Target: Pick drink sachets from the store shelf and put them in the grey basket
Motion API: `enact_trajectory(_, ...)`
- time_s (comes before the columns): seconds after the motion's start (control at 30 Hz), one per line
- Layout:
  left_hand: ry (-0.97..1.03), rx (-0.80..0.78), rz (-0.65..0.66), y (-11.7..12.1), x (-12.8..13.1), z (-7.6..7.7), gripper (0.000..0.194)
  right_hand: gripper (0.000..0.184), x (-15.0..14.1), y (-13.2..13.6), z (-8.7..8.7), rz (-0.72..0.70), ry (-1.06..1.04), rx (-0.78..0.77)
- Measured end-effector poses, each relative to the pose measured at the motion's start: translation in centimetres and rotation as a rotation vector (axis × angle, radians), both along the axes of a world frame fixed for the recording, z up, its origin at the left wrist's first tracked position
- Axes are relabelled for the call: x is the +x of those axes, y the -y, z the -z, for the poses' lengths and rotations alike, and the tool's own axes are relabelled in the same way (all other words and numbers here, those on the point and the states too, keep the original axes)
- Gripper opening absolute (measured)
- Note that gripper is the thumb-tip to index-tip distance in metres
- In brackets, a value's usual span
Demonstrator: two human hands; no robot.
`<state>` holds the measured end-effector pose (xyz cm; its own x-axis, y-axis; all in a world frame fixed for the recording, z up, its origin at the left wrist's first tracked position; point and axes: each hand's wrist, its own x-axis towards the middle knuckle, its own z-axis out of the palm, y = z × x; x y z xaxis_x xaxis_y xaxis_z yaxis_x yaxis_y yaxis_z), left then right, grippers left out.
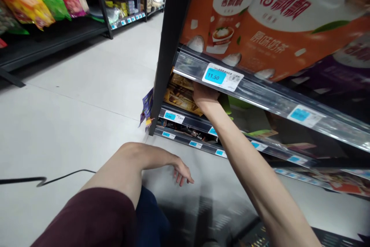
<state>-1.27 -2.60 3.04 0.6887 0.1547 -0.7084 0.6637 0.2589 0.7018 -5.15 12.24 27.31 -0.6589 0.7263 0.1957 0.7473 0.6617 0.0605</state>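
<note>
My right hand (pixel 204 96) reaches in under a shelf edge, beside brown and gold snack packets (pixel 180 99) on the shelf below. Its fingers are hidden behind the shelf lip and the wrist, so what they touch does not show. Lower down, my left hand (pixel 182 171) hangs over the floor near my knee, fingers loosely spread, holding nothing. Green-edged open cartons (pixel 245 116) lie to the right of my right wrist. Above it, a price tag (pixel 223 76) reading 11.50 is fixed to the shelf edge.
Large orange milk tea boxes (pixel 271 42) fill the shelf above. A black upright post (pixel 173 19) bounds the rack, with purple packets (pixel 147 108) hanging outside it. Bagged snacks (pixel 29 0) sit on another rack across the aisle. A black cable (pixel 43 180) crosses the floor.
</note>
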Motion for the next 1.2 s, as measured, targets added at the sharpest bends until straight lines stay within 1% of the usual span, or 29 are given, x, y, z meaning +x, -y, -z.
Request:
enact_trajectory(0.07,0.005,0.007,-0.007,0.0,-0.1,0.0,0.027,0.048,0.5,1.3,-0.5,0.038,-0.018,0.063)
enact_trajectory(0.1,0.012,0.014,-0.012,0.0,-0.1,0.1,0.027,0.047,1.0,2.3,-0.8,0.034,-0.011,0.091)
enact_trajectory(0.2,0.030,0.033,-0.033,-0.2,0.0,0.3,0.026,0.039,3.4,6.5,-1.6,-0.055,0.054,0.107)
enact_trajectory(0.27,0.036,0.023,-0.034,-0.4,0.2,0.5,0.025,0.036,5.8,9.3,-1.8,-0.099,0.095,0.066)
enact_trajectory(0.3,0.037,0.017,-0.034,-0.5,0.3,0.6,0.024,0.037,7.2,10.5,-1.8,-0.107,0.108,0.022)
enact_trajectory(0.37,0.047,0.019,-0.048,-0.6,0.4,0.8,0.022,0.037,10.3,11.9,-1.1,-0.136,0.109,-0.132)
enact_trajectory(0.43,0.068,0.030,-0.078,-0.7,0.3,1.0,0.021,0.033,13.6,12.2,0.4,-0.167,0.044,-0.374)
enact_trajectory(0.47,0.081,0.031,-0.089,-0.7,0.2,1.1,0.023,0.031,15.1,12.0,1.6,-0.160,-0.016,-0.518)
enact_trajectory(0.5,0.093,0.029,-0.094,-0.7,0.1,1.2,0.027,0.030,16.6,11.7,3.0,-0.123,-0.093,-0.670)
enact_trajectory(0.53,0.104,0.025,-0.101,-0.8,0.0,1.2,0.032,0.030,18.0,11.4,4.7,-0.052,-0.189,-0.823)
enact_trajectory(0.6,0.132,0.007,-0.141,-0.8,0.0,1.2,0.041,0.031,20.2,10.9,8.4,0.167,-0.426,-1.105)
enact_trajectory(0.63,0.155,-0.008,-0.178,-0.9,0.0,1.1,0.046,0.030,21.1,10.9,10.3,0.291,-0.564,-1.213)
enact_trajectory(0.7,0.213,-0.050,-0.272,-1.0,0.1,0.7,0.053,0.026,22.3,11.4,13.8,0.516,-0.811,-1.347)
enact_trajectory(0.77,0.282,-0.088,-0.358,-1.1,0.4,0.1,0.056,0.021,23.1,12.4,16.4,0.665,-0.977,-1.405)
enact_trajectory(0.8,0.311,-0.103,-0.396,-1.2,0.6,-0.2,0.056,0.020,23.3,13.0,17.4,0.710,-1.033,-1.422)
enact_trajectory(0.87,0.349,-0.130,-0.464,-1.4,1.2,-0.7,0.055,0.020,23.5,14.4,18.9,0.754,-1.124,-1.444)
enact_trajectory(0.97,0.339,-0.161,-0.547,-1.6,2.2,-0.8,0.059,0.024,23.6,15.9,20.3,0.749,-1.240,-1.454)
enact_trajectory(1.07,0.296,-0.150,-0.599,-1.4,2.9,0.0,0.066,0.034,23.8,16.5,21.3,0.707,-1.295,-1.436)
enact_trajectory(1.2,0.273,-0.092,-0.620,-1.1,3.0,1.3,0.067,0.048,24.2,16.6,22.3,0.700,-1.288,-1.408)
